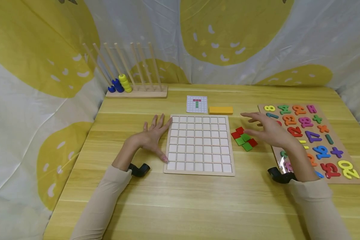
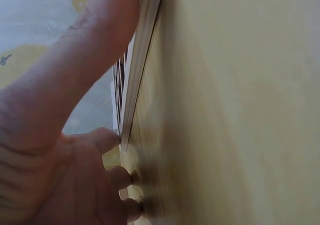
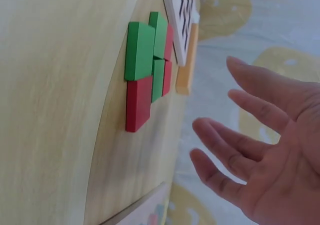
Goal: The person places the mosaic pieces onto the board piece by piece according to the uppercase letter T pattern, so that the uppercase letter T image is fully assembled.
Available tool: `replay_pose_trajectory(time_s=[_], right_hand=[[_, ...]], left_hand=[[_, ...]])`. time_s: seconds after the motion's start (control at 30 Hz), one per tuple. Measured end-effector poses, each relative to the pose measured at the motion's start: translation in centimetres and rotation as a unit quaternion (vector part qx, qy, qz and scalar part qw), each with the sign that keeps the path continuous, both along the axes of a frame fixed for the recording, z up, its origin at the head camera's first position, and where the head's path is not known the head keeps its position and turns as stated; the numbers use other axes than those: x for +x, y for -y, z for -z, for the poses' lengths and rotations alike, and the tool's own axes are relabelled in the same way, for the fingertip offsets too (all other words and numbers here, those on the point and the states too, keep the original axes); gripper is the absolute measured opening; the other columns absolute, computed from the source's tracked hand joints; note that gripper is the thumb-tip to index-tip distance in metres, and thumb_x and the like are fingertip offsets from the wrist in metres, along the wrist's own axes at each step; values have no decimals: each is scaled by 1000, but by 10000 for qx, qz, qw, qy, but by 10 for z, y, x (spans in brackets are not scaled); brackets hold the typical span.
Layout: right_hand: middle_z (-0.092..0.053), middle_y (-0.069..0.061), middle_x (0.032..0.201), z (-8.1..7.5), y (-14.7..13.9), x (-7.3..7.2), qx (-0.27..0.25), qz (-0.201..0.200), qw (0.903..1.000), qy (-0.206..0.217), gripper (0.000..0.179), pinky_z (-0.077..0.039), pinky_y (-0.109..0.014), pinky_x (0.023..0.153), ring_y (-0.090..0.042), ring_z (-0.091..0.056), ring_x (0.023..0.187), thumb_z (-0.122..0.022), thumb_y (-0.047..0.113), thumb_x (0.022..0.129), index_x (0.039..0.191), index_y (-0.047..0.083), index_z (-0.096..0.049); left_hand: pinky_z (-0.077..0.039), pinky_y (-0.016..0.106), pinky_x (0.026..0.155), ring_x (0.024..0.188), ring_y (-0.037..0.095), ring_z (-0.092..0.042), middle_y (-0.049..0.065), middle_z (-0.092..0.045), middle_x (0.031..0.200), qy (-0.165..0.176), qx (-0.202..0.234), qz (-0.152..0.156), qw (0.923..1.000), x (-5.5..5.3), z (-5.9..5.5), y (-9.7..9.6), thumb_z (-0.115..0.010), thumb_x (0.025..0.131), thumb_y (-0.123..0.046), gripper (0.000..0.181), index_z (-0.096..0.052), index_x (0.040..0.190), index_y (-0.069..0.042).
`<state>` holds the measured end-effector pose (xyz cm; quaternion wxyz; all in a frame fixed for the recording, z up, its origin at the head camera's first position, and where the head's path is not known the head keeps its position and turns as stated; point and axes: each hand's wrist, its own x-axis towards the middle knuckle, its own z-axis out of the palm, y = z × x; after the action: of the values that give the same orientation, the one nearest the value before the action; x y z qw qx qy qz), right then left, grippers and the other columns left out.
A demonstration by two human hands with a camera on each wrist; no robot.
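Observation:
A wooden grid board (image 1: 200,144) with rows of pale square cells lies flat at the middle of the table. My left hand (image 1: 152,137) is spread along the board's left edge, its thumb at the lower left corner and a fingertip at the upper left. In the left wrist view, the thumb and fingers (image 2: 104,139) meet the board's side. Several red and green square tiles (image 1: 244,138) lie flat beside the board's right edge. Above and right of them hovers my right hand (image 1: 270,129), fingers extended and holding nothing; the right wrist view shows it apart from the tiles (image 3: 140,50).
Behind the board lie a pattern card (image 1: 197,104) with a red and green T and a yellow block (image 1: 221,110). A number board (image 1: 345,133) with colourful pieces is at the right, partly under my right arm. A peg abacus (image 1: 138,94) stands back left, against the curtain.

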<state>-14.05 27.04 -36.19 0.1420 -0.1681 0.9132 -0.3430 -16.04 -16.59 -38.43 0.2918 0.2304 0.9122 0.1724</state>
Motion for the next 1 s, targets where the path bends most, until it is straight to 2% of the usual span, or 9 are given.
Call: replay_pose_trajectory(time_s=[0.07, 0.13, 0.2, 0.27, 0.37, 0.57, 0.73, 1.0], right_hand=[[-45, -22, 158, 1, -4, 0, -1, 36, 10000, 13, 61, -44, -69, 106, -45, -48, 138, -67, 23, 103, 157, 10, -43], [-49, -22, 155, 1, -6, -1, 29, 67, 10000, 6, 58, -49, -62, 103, -43, -52, 133, -67, 21, 102, 155, 10, -46], [-53, -22, 151, 2, -8, -2, 75, 91, 9999, -24, 55, -55, -48, 98, -41, -56, 129, -68, 20, 101, 152, 10, -50], [-57, -22, 147, 3, -9, -5, 126, 80, 9999, -78, 52, -56, -34, 90, -39, -59, 124, -69, 18, 100, 149, 9, -54], [-62, -20, 141, 5, -8, -8, 174, 84, 9998, -37, 47, -53, -23, 80, -36, -61, 118, -70, 16, 100, 144, 8, -59], [-67, -18, 127, 9, -5, -17, 173, 141, 9993, 287, 40, -52, -28, 77, -31, -59, 109, -69, 13, 100, 139, 8, -64], [-67, -19, 126, 12, -2, -21, 114, 127, 9986, 495, 38, -51, -30, 82, -31, -60, 108, -67, 11, 100, 138, 7, -65], [-70, -19, 124, 18, -2, -27, 46, 95, 9983, 579, 33, -49, -26, 78, -26, -58, 101, -68, 8, 99, 132, 4, -69]], left_hand=[[18, 72, 120, 155, 42, 31, 20, 30, 168, -10, 1, -3, 10000, 0, 0, 0, -97, 62, -53, 156, 13, 166, -17], [18, 72, 120, 155, 42, 31, 20, 30, 168, -12, -10, -4, 10000, 1, 0, 0, -97, 62, -53, 156, 13, 166, -17], [18, 72, 120, 155, 42, 32, 20, 31, 168, -28, -44, -2, 10000, 1, 0, 0, -97, 61, -54, 157, 14, 166, -17], [18, 71, 121, 155, 41, 32, 19, 31, 168, -38, -81, 0, 10000, 1, 0, -1, -97, 62, -54, 156, 14, 166, -18], [18, 71, 121, 155, 41, 32, 18, 31, 168, -37, -110, -5, 9999, 1, 1, -1, -97, 62, -54, 156, 14, 166, -18], [19, 70, 121, 154, 41, 33, 18, 32, 168, -22, -127, 6, 9999, 0, 2, -1, -96, 62, -55, 156, 14, 166, -18], [18, 70, 121, 154, 41, 32, 19, 32, 168, -30, -159, 28, 9999, 0, 2, -1, -96, 62, -55, 156, 14, 166, -18], [18, 70, 122, 155, 41, 32, 18, 32, 168, 24, -182, 44, 9998, 0, -1, -2, -96, 62, -55, 156, 15, 166, -19]])
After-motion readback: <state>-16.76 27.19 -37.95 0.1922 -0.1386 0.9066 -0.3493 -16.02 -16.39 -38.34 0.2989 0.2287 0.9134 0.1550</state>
